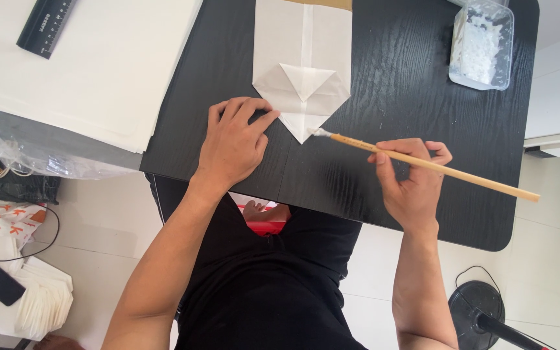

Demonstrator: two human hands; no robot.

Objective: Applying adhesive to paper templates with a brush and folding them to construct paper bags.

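right now folded white paper bag [303, 61] lies upper centre of frame on black table [390, 194], long axis up-down, pointed flap tip toward hands. left hand [231, 142] flat, fingers spread, pressing table touching flap's left edge. right hand [413, 178] pinches wooden brush [422, 163], bristles touching flap tip from right. plastic tub [481, 44] upper right.

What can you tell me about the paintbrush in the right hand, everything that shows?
The paintbrush is long and slim, with a plain light wooden handle and a small pale bristle tip. It lies nearly level, slanting down toward the right, above the black table. The right hand pinches it near the middle, so the rear end sticks out past the hand. The bristles touch the lower right edge of the folded white paper's pointed end, close to its tip.
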